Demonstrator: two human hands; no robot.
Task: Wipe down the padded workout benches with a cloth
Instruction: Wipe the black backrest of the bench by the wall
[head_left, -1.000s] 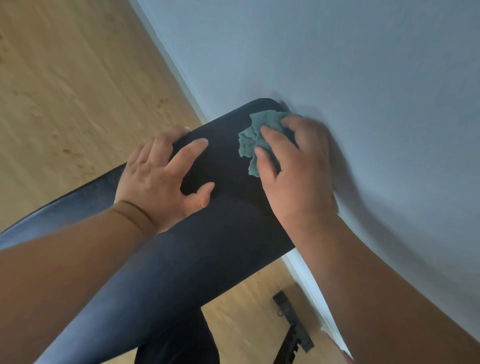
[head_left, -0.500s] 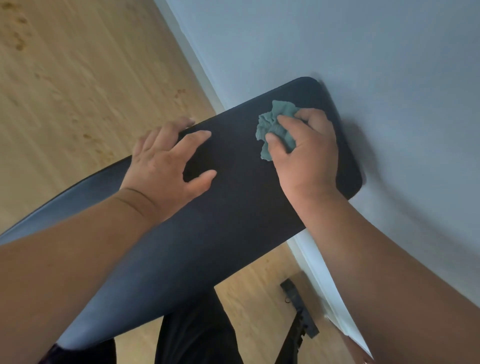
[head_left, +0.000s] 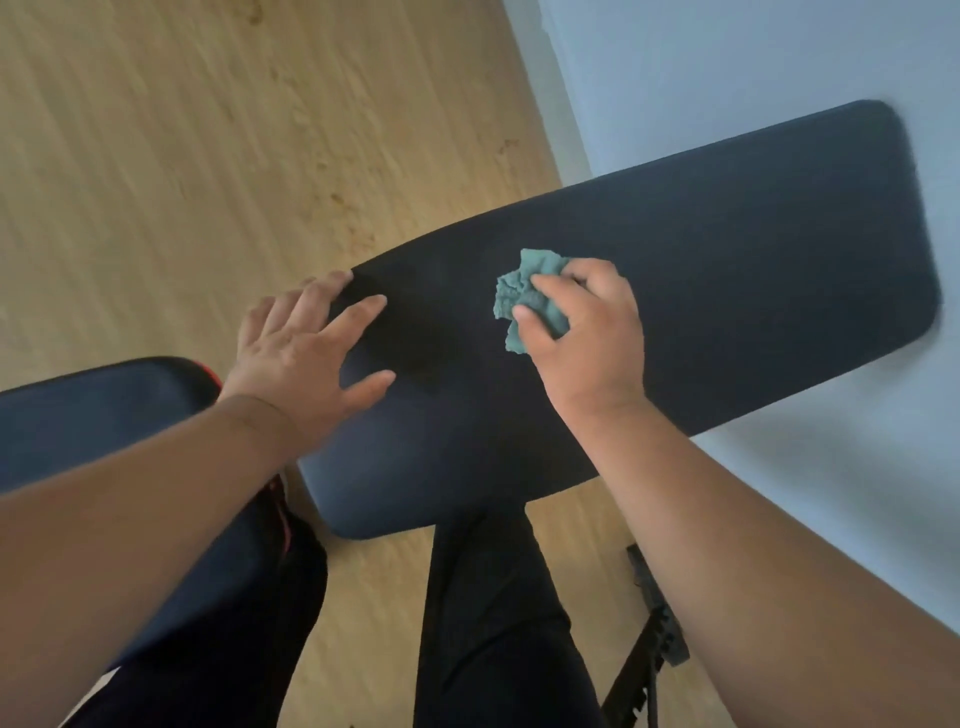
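Note:
A long black padded bench pad (head_left: 727, 249) stretches from the lower middle up to the right, its far end by the wall. My right hand (head_left: 587, 343) presses a crumpled teal cloth (head_left: 524, 291) onto the middle of the pad, fingers curled over it. My left hand (head_left: 301, 353) lies flat on the pad's left edge, fingers spread, holding nothing. A second dark padded seat (head_left: 98, 415) sits at the lower left, partly under my left forearm.
A pale blue wall (head_left: 753, 67) with a white baseboard runs along the right side. Wooden floor (head_left: 208, 156) fills the left and top. My legs in dark trousers (head_left: 493, 623) stand below the pad. A black metal frame part (head_left: 654, 623) lies by the wall at the lower right.
My right hand has drawn the cloth back from the pad's far end toward its middle. More of the pad's far end and the second seat now show. The left hand stays flat.

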